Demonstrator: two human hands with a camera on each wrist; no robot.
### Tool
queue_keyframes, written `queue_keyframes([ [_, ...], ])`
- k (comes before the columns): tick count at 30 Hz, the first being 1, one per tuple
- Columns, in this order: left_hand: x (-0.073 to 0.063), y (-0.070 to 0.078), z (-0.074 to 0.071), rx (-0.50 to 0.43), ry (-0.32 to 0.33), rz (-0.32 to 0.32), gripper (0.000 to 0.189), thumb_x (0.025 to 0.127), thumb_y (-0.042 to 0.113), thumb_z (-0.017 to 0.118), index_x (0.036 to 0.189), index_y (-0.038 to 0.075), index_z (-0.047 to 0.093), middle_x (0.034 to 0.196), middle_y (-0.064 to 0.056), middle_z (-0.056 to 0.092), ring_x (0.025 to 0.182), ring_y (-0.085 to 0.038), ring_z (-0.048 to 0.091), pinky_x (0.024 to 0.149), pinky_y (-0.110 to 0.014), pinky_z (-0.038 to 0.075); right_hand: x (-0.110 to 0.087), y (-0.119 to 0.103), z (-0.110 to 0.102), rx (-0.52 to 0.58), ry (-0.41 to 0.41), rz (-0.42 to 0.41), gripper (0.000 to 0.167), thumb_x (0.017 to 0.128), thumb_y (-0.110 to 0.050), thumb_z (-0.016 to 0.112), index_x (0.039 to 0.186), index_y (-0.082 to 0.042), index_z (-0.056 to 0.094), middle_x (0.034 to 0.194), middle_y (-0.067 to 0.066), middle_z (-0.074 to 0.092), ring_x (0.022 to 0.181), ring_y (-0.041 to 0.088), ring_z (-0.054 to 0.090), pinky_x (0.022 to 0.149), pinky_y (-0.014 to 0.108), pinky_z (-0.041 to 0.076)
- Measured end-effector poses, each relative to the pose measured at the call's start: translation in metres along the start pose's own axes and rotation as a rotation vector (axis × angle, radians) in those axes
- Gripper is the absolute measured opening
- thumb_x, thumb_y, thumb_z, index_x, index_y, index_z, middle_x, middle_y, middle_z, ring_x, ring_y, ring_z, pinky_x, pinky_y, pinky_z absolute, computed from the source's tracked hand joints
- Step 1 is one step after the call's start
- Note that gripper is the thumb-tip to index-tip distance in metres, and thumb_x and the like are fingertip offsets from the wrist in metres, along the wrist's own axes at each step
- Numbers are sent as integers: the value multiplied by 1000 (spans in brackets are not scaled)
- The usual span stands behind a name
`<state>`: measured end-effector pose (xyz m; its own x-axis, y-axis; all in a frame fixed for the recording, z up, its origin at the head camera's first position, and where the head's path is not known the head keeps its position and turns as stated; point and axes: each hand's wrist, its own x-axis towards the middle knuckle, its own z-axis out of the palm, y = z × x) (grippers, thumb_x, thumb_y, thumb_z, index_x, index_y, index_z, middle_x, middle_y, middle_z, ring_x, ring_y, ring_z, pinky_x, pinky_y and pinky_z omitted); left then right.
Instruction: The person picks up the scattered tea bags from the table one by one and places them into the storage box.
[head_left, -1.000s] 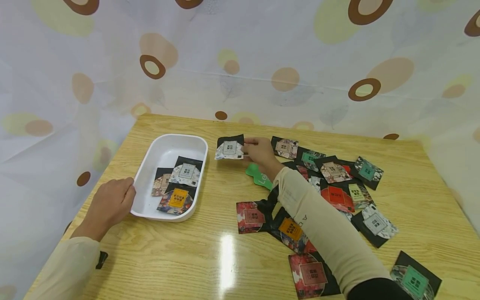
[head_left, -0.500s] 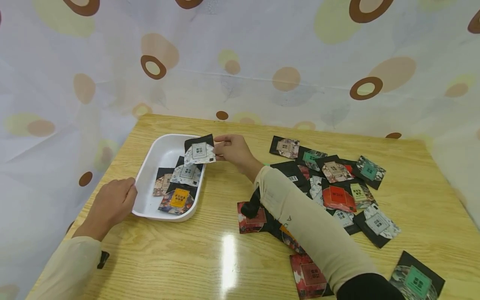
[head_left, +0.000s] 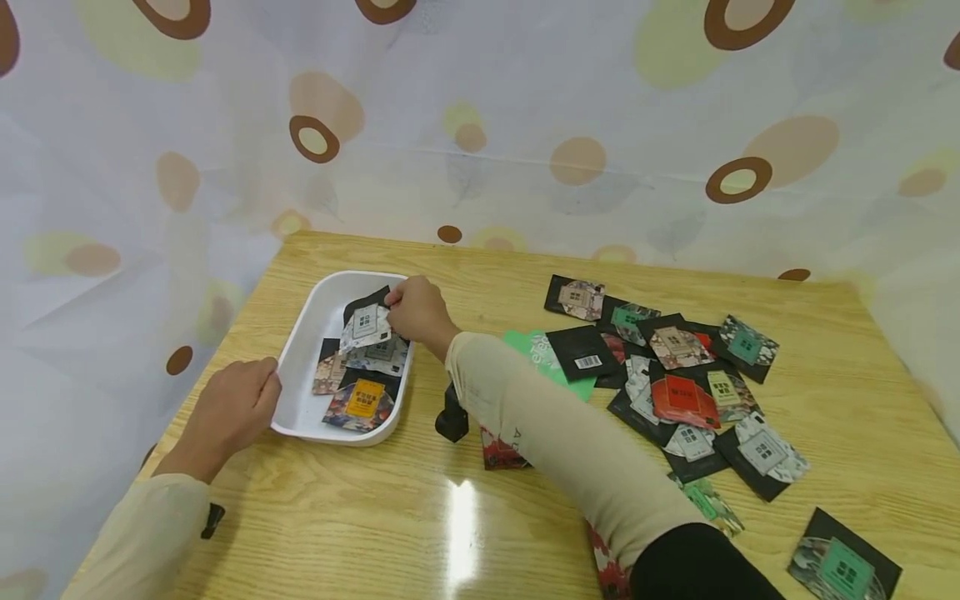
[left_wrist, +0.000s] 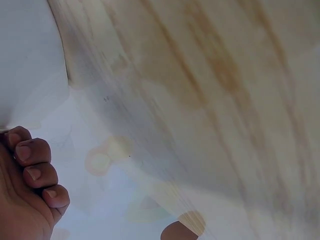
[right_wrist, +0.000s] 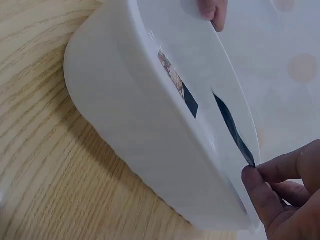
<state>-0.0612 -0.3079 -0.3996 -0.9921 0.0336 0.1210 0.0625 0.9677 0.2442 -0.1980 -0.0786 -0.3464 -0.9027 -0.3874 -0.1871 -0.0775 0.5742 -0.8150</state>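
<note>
A white plastic bin (head_left: pixel 296 404) stands at the left of the wooden table. My left hand (head_left: pixel 234 407) grips its left rim; the curled fingers (left_wrist: pixel 37 172) show in the left wrist view. Over the far right part of the bin, my right hand (head_left: pixel 422 312) pinches a black sachet (head_left: pixel 366 325) with a white floral print and grey label between thumb and fingers. The right wrist view shows that sachet (right_wrist: pixel 232 127) edge-on, inside the rim. Beneath it lie another white-print sachet (head_left: pixel 384 357), partly covered, a beige-label sachet (head_left: pixel 327 373) and an orange-label sachet (head_left: pixel 362 404).
Many loose sachets lie in a pile right of the bin, among them a red-label one (head_left: pixel 684 400) and a face-down one with a barcode (head_left: pixel 581 346). A green card (head_left: pixel 536 346) lies under them. My right forearm hides some sachets. Patterned cloth (head_left: pixel 517 108) hangs behind the table.
My right hand has carried the white-print sachet leftward from the table to over the bin and lowered it among the sachets inside. The left hand has stayed on the rim.
</note>
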Motion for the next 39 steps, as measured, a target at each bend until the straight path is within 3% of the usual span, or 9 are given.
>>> queue_keyframes([
  [2,0,0,0,0,-3,0,33,101,15,34,69,11,41,59,-3,37,60,-19,39,60,-32,30,1,-3,4,-30,-17,14,33,92,4,54,121,-2,69,107,15,73,63,14,45,55,24,36],
  [5,0,1,1,-2,-3,0,33,101,14,34,69,11,41,58,-3,37,60,-20,40,60,-32,30,1,-2,9,-62,-74,-3,40,91,6,52,128,-1,64,116,14,71,73,13,51,61,22,39],
  [10,-1,2,3,-1,3,4,32,100,14,35,68,11,41,58,-3,37,60,-20,39,60,-32,30,-3,8,5,-49,-222,-105,55,90,12,47,144,0,48,141,16,56,118,20,58,91,25,50],
  [14,-1,3,4,-3,18,15,32,99,13,35,68,11,40,58,-2,36,59,-19,37,59,-31,30,-9,17,-15,-23,-255,-174,56,91,10,48,146,1,44,147,19,51,136,28,52,109,37,46],
  [21,3,2,3,10,20,30,31,100,13,36,69,11,40,58,-2,35,59,-19,38,59,-32,29,-16,48,-83,-62,-181,-180,49,93,6,48,142,2,49,143,20,54,131,31,56,105,39,50],
  [27,6,2,1,12,12,28,31,100,13,36,69,11,41,59,-3,36,59,-20,38,60,-32,29,-20,86,-147,-360,-168,-82,44,94,1,54,137,3,53,135,23,58,125,35,58,103,46,49],
  [29,6,2,0,11,10,25,32,100,13,36,69,11,41,58,-3,36,59,-19,38,60,-32,29,-22,98,-163,-475,-167,-42,33,91,-2,56,123,5,62,117,23,65,103,32,63,93,42,52],
  [34,6,5,0,1,39,30,33,100,12,36,67,11,40,58,-2,35,57,-19,36,59,-31,29,-35,122,-188,-708,-178,120,19,89,-17,66,87,1,71,78,10,65,64,18,52,68,35,47],
  [39,5,8,0,-6,47,29,33,100,12,36,67,11,39,57,-2,34,57,-19,36,59,-31,28,-49,136,-193,-793,-183,261,40,89,-37,71,97,3,65,70,8,62,60,19,56,62,35,48],
])
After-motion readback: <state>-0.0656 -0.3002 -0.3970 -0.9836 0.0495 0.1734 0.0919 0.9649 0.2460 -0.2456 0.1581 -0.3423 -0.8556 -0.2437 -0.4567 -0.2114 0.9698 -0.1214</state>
